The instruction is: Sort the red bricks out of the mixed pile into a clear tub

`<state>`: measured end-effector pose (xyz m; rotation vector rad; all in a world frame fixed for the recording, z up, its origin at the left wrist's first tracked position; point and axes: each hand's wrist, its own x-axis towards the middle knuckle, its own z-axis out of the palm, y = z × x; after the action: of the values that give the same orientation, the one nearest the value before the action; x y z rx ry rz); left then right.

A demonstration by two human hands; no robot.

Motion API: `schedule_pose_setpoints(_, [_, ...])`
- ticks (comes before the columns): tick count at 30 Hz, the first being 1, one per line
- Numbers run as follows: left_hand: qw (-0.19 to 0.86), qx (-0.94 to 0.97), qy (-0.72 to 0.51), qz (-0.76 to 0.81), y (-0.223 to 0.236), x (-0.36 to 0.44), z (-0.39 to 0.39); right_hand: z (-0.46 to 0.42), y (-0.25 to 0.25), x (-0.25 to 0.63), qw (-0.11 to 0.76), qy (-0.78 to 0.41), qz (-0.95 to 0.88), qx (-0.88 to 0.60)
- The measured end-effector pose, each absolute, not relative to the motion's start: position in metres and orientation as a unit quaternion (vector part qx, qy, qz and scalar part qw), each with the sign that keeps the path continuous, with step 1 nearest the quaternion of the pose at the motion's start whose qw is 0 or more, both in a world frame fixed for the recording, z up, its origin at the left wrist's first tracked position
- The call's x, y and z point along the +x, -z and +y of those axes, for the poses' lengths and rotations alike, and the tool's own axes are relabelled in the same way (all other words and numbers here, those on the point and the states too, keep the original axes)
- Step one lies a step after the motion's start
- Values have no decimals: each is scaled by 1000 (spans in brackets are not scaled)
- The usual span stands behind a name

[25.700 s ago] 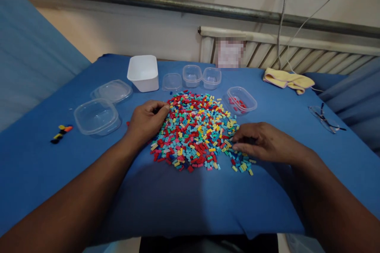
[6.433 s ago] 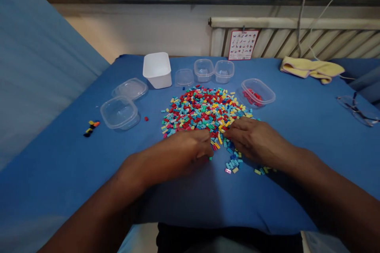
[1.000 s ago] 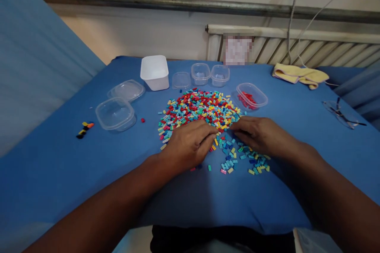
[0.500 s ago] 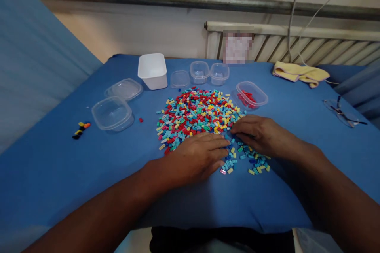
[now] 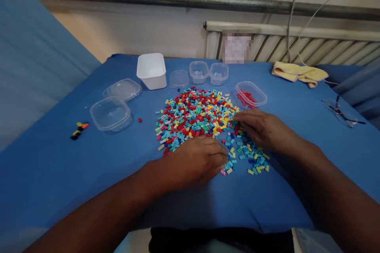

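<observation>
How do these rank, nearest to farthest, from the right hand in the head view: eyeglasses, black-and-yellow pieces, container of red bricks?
1. Container of red bricks: just beyond the right hand.
2. Eyeglasses: out to its right.
3. Black-and-yellow pieces: far over on its left.

left hand (image 5: 199, 161) and right hand (image 5: 263, 128) at edges of multicoloured brick heap (image 5: 192, 114) — beyond, red bricks (image 5: 246, 98) in clear tub (image 5: 258, 93).
</observation>
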<state>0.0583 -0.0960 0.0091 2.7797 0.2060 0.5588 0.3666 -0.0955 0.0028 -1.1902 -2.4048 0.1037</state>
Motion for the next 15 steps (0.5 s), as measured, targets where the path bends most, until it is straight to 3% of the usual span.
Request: schedule_pose_setpoints(15, [135, 969, -194, 73, -9, 57, -97, -98, -12, 354, 119, -22, -876, -467])
